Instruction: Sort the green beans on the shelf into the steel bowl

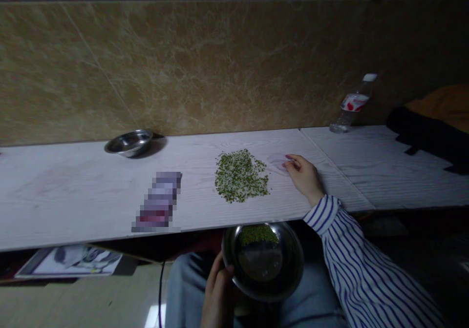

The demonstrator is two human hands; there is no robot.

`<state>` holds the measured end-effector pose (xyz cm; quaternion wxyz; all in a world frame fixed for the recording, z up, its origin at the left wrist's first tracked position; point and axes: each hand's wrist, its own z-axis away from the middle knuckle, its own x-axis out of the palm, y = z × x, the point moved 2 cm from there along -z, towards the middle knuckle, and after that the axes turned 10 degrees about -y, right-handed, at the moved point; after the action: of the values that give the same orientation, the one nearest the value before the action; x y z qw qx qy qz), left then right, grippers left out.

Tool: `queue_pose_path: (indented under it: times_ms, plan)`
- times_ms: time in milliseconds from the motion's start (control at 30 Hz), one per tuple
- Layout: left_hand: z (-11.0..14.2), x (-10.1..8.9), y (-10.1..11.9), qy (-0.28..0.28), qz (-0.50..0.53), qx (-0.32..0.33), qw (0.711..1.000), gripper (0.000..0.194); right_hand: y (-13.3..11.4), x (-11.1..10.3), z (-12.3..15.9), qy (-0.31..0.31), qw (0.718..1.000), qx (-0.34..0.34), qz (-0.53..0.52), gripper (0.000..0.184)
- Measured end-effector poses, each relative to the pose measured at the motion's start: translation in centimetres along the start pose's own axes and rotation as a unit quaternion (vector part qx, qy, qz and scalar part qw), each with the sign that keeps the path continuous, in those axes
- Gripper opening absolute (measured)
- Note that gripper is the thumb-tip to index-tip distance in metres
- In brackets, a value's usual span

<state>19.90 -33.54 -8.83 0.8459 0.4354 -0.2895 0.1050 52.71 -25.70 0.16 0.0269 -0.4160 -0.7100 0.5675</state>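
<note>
My left hand [219, 289] grips the left rim of a steel bowl [262, 264], held over my lap just below the table edge. The bowl is tilted, and small green grains [258, 234] that look like mung beans lie along its far side. On the table, a loose patch of the same green grains [240, 175] is spread one layer deep. To the right of that patch, my right hand [302, 174] rests low over the tabletop with thumb and fingers pinched. Whether anything small or clear sits between these fingertips, I cannot make out.
A second steel bowl [129, 144] stands by the wall at the back left. A blurred-out flat object [157, 201] lies left of the grains. At the back right are a plastic bottle [350, 104] and dark cloth [432, 135]. The table's front edge runs above my knees.
</note>
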Motion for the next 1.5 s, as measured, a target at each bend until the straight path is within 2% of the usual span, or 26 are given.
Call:
queue_pose_path:
  times_ms: [233,800,1500]
  plan:
    - [-0.2,0.5,-0.3,-0.01,-0.02,-0.019,1.0,0.067,-0.3,0.1,-0.1,-0.011,1.0,0.006,0.009,0.028]
    - [-0.3,0.8,-1.9,-0.002,-0.006,-0.021,1.0,0.073,-0.9,-0.4,1.1,0.001,0.999,0.021,0.05,0.017]
    - [0.1,1.3,-1.2,0.001,-0.053,0.005,0.999,0.06,-1.5,-0.1,1.6,-0.065,0.998,0.006,0.008,0.015]
